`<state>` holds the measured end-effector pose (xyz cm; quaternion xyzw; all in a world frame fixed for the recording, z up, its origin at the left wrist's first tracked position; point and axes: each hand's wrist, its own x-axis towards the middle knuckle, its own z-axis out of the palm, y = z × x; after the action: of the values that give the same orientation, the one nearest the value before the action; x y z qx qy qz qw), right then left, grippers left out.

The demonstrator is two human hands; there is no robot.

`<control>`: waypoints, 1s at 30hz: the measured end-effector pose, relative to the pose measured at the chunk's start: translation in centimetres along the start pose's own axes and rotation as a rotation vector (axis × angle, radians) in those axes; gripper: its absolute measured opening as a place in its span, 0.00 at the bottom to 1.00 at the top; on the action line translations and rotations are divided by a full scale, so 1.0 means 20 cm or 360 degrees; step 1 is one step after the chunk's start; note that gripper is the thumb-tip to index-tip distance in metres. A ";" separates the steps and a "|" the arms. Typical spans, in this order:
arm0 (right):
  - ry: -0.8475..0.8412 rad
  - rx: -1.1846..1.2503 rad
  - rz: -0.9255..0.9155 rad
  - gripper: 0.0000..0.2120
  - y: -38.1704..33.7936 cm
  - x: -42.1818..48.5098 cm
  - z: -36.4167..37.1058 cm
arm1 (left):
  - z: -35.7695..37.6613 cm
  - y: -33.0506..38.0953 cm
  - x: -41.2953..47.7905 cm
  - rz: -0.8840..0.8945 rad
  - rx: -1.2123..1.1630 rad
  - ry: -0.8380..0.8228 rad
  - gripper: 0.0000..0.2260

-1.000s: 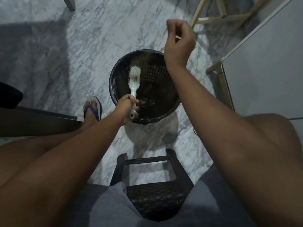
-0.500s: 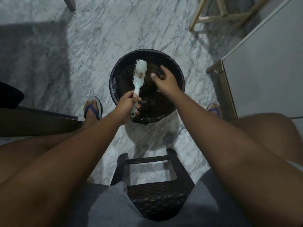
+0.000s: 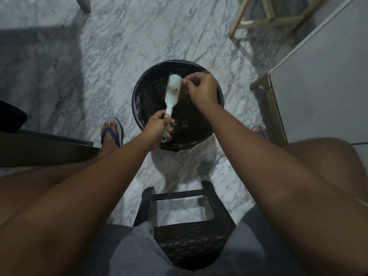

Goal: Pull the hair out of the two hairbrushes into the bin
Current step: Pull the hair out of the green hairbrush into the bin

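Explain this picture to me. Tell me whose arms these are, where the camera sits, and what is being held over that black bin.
No machine here: a person sits on a dark woven stool, and a camera on their head looks down. The arms are their own. The left hand grips the handle of a pale hairbrush above the black bin on the marble floor. A clump of hair sits in the bristles. The right hand pinches at the brush head; whether it holds hair is too fine to see.
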<state>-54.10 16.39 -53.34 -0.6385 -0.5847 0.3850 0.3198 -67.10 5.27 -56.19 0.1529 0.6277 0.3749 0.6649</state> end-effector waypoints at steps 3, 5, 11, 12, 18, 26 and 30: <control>0.0218 0.0155 -0.0165 0.04 -0.05 0.01 -0.05 | -0.01 -0.01 0.02 -0.0048 -0.0080 0.0058 0.07; 0.0381 0.0296 -0.0253 0.04 -0.06 0.02 -0.08 | -0.02 -0.01 0.03 -0.0106 -0.0161 0.0135 0.07; 0.0424 0.0133 -0.0116 0.04 -0.03 0.04 -0.10 | -0.06 0.00 0.03 -0.0087 -0.0121 0.0188 0.07; 0.0177 -0.0097 0.0027 0.04 0.00 0.04 -0.10 | -0.05 0.00 0.03 -0.0077 -0.0125 0.0176 0.07; -0.0739 -0.1006 0.0429 0.22 0.11 -0.03 -0.05 | -0.04 0.03 0.02 -0.0027 -0.0087 0.0101 0.09; -0.0227 -0.0277 -0.0269 0.13 -0.04 -0.05 0.03 | -0.01 0.03 0.02 0.0012 -0.0053 0.0028 0.09; -0.0380 -0.0538 -0.0224 0.19 -0.05 -0.02 0.08 | 0.00 0.02 0.01 0.0037 -0.0073 -0.0020 0.11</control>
<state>-56.04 16.07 -53.20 -0.5905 -0.7179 0.3310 0.1626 -67.20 5.72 -55.99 0.1474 0.6130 0.3960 0.6676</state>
